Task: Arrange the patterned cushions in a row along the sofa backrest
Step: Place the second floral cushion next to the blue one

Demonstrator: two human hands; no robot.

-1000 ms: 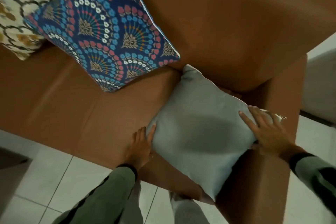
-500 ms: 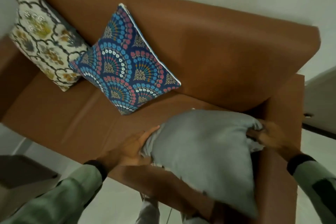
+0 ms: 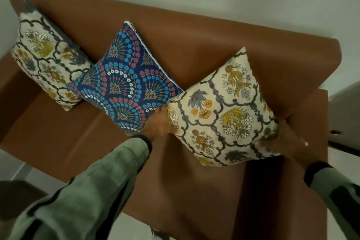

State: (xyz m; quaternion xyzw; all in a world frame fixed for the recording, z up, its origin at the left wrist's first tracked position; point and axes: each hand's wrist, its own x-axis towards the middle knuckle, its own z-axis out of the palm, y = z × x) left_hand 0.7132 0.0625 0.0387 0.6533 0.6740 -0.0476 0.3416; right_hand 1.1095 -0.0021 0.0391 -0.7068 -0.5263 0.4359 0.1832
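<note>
Head view: left hand [image 3: 157, 124] & right hand [image 3: 286, 140] grip right cream cushion [image 3: 224, 115] at opposite corners, beside blue cushion [image 3: 126, 85], against sofa backrest [image 3: 214, 48].

Matt leather-look sofa [image 3: 194, 48], printed cloth cushions [image 3: 224, 115].

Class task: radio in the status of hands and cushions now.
Both hands, left and right, grip the cream floral cushion. It stands on a corner beside the blue cushion. Nothing in the way.

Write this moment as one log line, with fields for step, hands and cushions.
step: placing third cushion | hands: left hand and right hand hold cream floral cushion | placed: blue fan-pattern cushion, left cream cushion | sofa backrest
</note>
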